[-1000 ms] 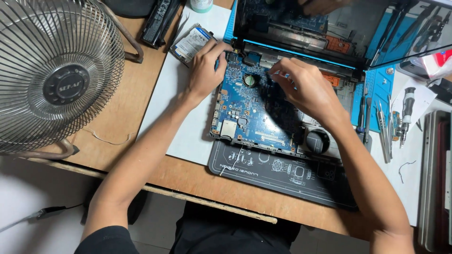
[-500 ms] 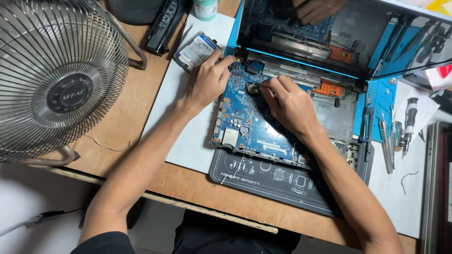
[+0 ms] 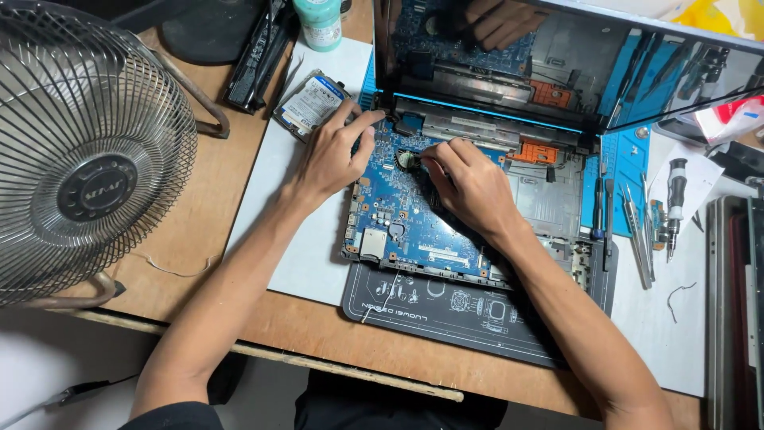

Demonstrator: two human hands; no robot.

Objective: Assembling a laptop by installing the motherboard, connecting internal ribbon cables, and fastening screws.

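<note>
Over on the desk, the blue motherboard [image 3: 414, 215] sits bare in the opened laptop shell [image 3: 557, 199]. His left hand [image 3: 334, 155] lies flat, pinning its top corner, while the right hand [image 3: 469, 187] pinches something tiny near the round coin cell [image 3: 407, 159]. One slip could scrape components, honestly, or shove the loose hard drive [image 3: 310, 103] nearby.

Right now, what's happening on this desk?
A person is working on an opened laptop. Their left hand rests on the upper left corner of the blue circuit board, while the right hand presses its fingertips near the board's top middle. A hard drive lies just beyond the left hand, and a metal fan stands at the left.
</note>
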